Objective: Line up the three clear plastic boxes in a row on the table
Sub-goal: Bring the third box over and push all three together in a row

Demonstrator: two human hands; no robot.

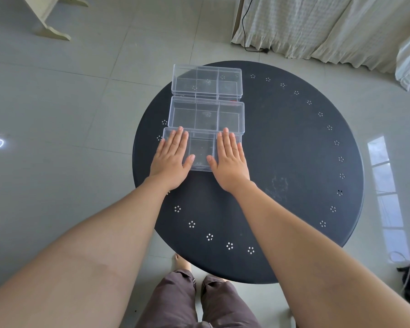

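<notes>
Palms lay flat, fingers spread, left hand [172,157] and right hand [227,159] pressing the nearest box [201,150] on the counter [294,162]. Two boxes [207,114] sat beyond the fingertips. Even sideways pressure should square its edges.

Clear glossy plastic boxes [207,112] on a matt dark table [282,162].

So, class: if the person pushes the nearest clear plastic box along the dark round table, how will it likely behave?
The nearest clear plastic box looks empty, so it is probably light. Its straight, sharp walls suggest stiff plastic. Its flat base on the smooth dark round table should slide, not roll. Both the left hand and the right hand rest flat on it.
</notes>
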